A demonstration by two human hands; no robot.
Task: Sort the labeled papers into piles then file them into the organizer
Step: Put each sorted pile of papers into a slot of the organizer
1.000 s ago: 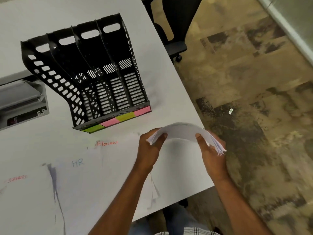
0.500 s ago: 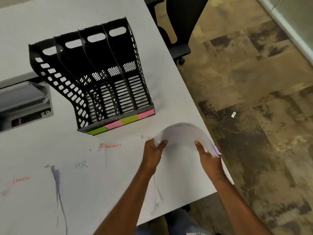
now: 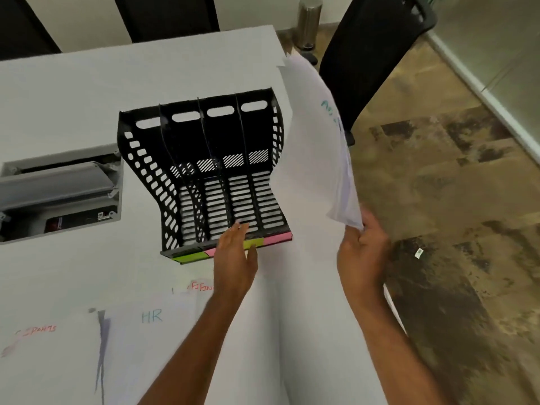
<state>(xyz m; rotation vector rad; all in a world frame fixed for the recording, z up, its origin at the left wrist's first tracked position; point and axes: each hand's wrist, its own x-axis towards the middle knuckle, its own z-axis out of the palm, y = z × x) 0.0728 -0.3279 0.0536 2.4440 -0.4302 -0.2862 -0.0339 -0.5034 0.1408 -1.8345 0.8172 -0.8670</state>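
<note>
White papers [image 3: 314, 147]: pinched upright by right hand [image 3: 361, 252]
Left hand [image 3: 235, 258]: fingers spread, at black organizer [image 3: 204, 176] front

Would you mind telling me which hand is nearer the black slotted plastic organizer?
Left. The left hand reaches over the black slotted plastic organizer's front edge; the right hand holds the white paper stack off its right side.
</note>
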